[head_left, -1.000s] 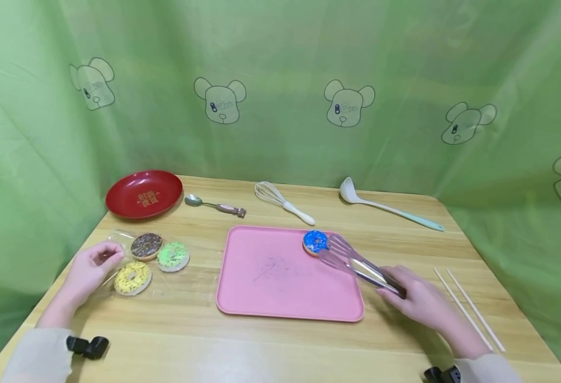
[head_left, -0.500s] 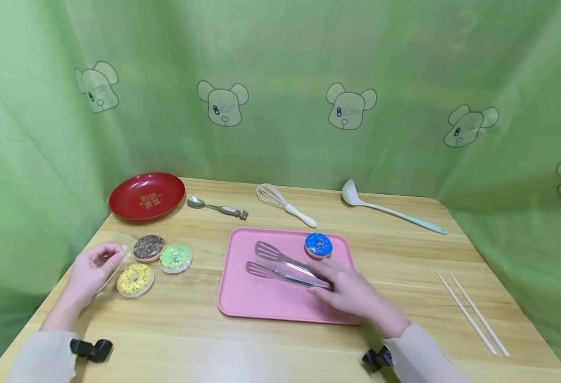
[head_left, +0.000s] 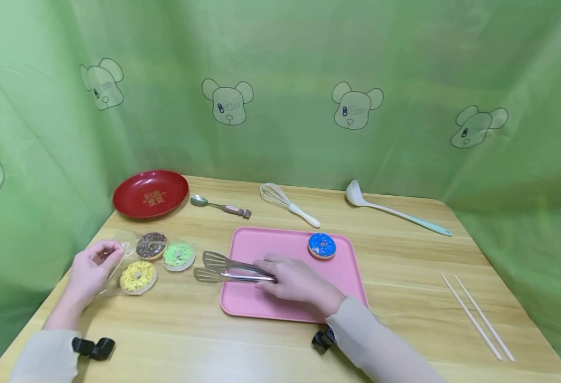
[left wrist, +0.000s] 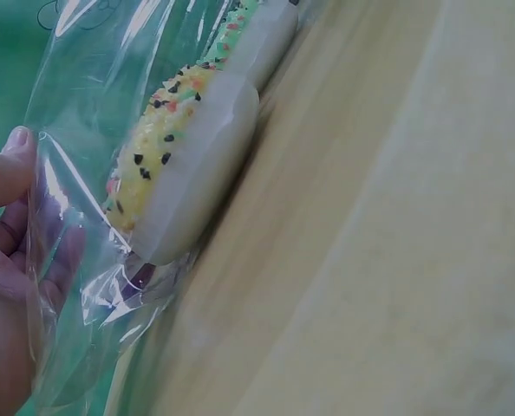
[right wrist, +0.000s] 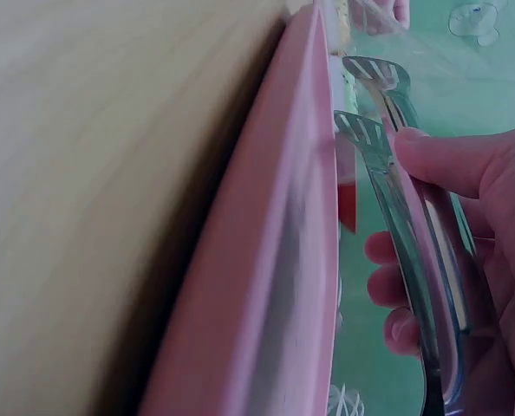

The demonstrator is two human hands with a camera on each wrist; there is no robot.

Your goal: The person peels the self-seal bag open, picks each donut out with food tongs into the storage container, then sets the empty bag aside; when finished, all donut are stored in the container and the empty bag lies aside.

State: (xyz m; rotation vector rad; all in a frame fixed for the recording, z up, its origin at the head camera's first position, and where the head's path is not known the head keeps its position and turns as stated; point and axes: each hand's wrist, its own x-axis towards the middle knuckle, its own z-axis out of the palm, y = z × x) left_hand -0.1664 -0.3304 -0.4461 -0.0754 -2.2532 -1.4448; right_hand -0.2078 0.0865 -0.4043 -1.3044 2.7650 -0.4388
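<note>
Fingers, right hand and left hand: clamping. Pink tray: lying beneath the right hand. Clear plastic bag: being pinched by the left. Slotted tongs: being gripped by the right, crossing the tray's left edge. Blue doughnut: resting on the tray. Yellow doughnut, green doughnut, chocolate doughnut: lying at the bag.

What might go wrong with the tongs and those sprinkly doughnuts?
The metal tongs in the right hand might snag the clear plastic, which lies around the doughnuts.

The yellow doughnut, green doughnut and brown doughnut sit close together, so reaching for one could bump another.

The left hand holds the plastic by its edge; if it slips, the plastic might flop into the way.
</note>
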